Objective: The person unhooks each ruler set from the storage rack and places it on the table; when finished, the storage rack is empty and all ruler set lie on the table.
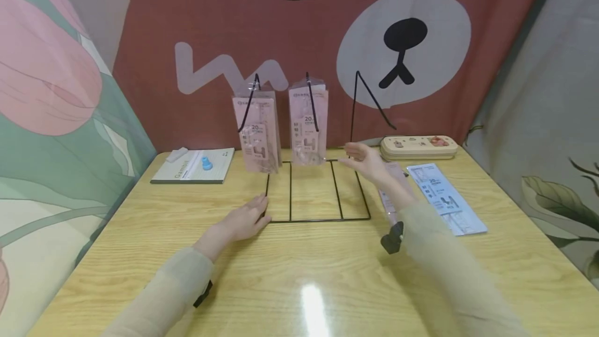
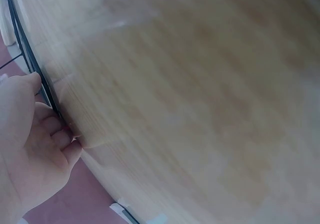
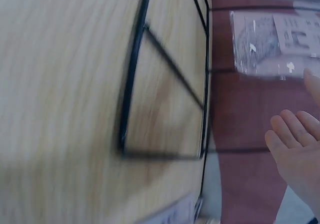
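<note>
The black wire rack (image 1: 318, 191) stands in the middle of the counter (image 1: 299, 274) with 2 packets (image 1: 283, 126) hanging on it. The left hand (image 1: 245, 220) presses flat on its near left corner. The right hand (image 1: 367, 163) hovers open by the empty right hook (image 1: 357, 98). The hanging step looks in hand: next, pick up a flat packet (image 1: 444, 196) on the right and slide it on carefully.

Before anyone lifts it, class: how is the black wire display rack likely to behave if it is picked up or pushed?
The wire rack is thin rod with open gaps, so it is probably light and fairly stiff. Its flat base looks apt to slide on the glossy table; the left hand rests at its corner. The two hanging packets sit high on its hooks, so a push may swing them or tip it.
</note>
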`<act>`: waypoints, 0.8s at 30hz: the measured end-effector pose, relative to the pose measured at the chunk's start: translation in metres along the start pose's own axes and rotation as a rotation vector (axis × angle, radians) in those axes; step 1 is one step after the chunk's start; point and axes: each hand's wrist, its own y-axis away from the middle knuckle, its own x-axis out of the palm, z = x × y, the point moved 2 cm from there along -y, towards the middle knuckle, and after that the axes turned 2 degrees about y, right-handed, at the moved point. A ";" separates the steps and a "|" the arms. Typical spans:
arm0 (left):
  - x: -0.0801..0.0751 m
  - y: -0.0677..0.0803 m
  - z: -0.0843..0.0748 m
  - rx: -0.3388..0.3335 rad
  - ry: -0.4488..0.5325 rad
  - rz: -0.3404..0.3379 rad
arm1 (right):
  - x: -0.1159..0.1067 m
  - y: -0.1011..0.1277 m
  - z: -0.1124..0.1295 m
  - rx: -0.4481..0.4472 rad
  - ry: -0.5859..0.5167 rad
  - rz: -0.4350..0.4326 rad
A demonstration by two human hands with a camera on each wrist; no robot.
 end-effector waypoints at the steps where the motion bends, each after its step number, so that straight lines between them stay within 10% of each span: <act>1: 0.000 0.000 0.000 0.002 -0.001 0.001 | 0.005 -0.004 0.004 -0.015 -0.024 0.011; 13: 0.000 0.000 0.000 -0.004 -0.009 -0.004 | 0.037 -0.028 0.028 0.021 -0.239 -0.047; 24: 0.002 -0.001 0.001 0.008 -0.016 -0.015 | 0.059 -0.038 0.037 0.056 -0.221 -0.014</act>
